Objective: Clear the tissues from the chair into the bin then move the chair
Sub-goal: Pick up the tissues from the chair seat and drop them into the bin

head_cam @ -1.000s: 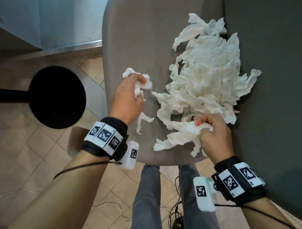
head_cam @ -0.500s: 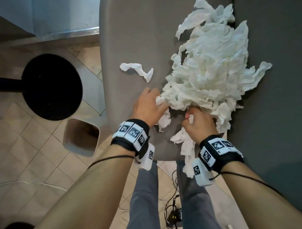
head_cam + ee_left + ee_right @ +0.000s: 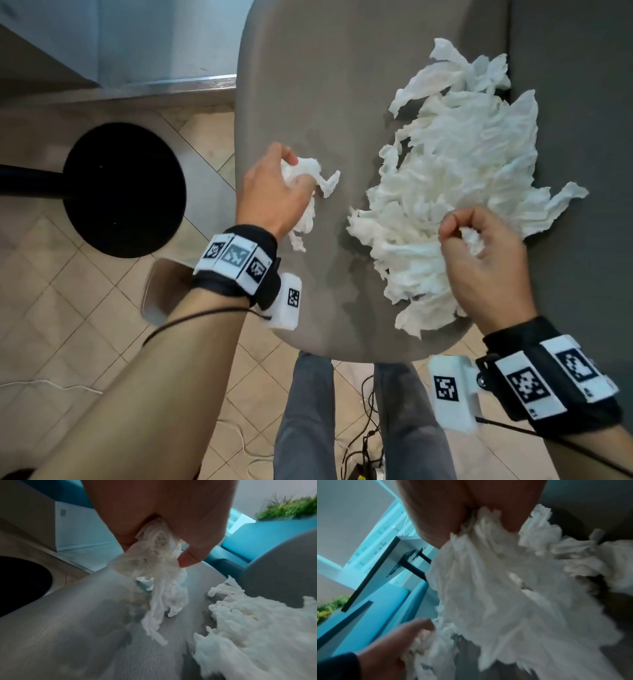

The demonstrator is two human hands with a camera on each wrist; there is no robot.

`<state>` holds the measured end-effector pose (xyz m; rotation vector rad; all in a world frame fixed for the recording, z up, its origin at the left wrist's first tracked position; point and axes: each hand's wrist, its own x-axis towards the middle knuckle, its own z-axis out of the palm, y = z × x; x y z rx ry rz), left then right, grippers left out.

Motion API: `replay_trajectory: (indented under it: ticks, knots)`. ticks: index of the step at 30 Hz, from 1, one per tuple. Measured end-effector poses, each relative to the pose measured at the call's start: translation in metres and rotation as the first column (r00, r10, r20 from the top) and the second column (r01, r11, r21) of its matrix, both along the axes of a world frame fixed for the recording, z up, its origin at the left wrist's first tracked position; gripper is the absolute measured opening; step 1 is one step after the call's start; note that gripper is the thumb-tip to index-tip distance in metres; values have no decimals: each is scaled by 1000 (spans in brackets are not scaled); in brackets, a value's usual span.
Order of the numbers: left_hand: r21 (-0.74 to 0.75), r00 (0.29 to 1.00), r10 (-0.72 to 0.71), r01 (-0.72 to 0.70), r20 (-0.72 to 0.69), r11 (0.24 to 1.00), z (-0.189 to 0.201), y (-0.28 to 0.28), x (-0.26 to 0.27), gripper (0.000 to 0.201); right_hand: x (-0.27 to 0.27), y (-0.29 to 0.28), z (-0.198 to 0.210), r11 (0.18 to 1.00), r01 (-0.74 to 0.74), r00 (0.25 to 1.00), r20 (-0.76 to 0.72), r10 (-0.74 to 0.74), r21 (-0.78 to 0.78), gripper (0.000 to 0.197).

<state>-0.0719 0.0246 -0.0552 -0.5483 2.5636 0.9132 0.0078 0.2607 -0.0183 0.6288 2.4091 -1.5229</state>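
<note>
**Both hands loaded; bin lies low on the left**

Left hand [image 3: 274, 192] is curled round a small wad of crumpled white tissue [image 3: 310, 178], lifted just off the grey moulded chair seat [image 3: 318, 85]; loose tails hang from the fist in the left wrist view. Right hand [image 3: 479, 260] is clenched on the near edge of the large heap of crumpled white tissues [image 3: 455, 192], which is spread over the right half of the seat up to the chair's dark back. The heap's long axis runs from the near edge of the seat away toward the far right.

The small pale open-topped bin [image 3: 161, 291] stands on the tiled floor beside the seat's near-left corner, partly hidden under the left forearm. It is below and left of both hands.

Judgement: the left hand is clearly nearer the bin and can drop its wad with a short move down and left. The right hand must cross the seat, and its grip holds only the heap's edge, so strands may trail or tear off. Most tissue is not yet cleared; the chair has yet to be moved.
</note>
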Motion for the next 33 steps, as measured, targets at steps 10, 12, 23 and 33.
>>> replay_trajectory:
  ticks: [10, 12, 23, 33]
  knots:
    - [-212, 967, -223, 245, 124, 946, -53, 2, -10, 31, -44, -9, 9, 982, -14, 999, 48, 24, -186, 29]
    - [-189, 967, -219, 241, 131, 952, -52, 2, -4, 30, -46, -12, 11, 980, -27, 998, 47, 37, -197, 38]
    - [142, 985, 173, -172, 3, 975, -1, -11, 60, 9, -52, -29, 28, 992, -104, 989, -111, 95, -72, 32]
    - [391, 853, 522, -473, -20, 789, 46, -42, 122, 19, -50, -92, 46, 955, -269, 963, -65, 262, -128, 24]
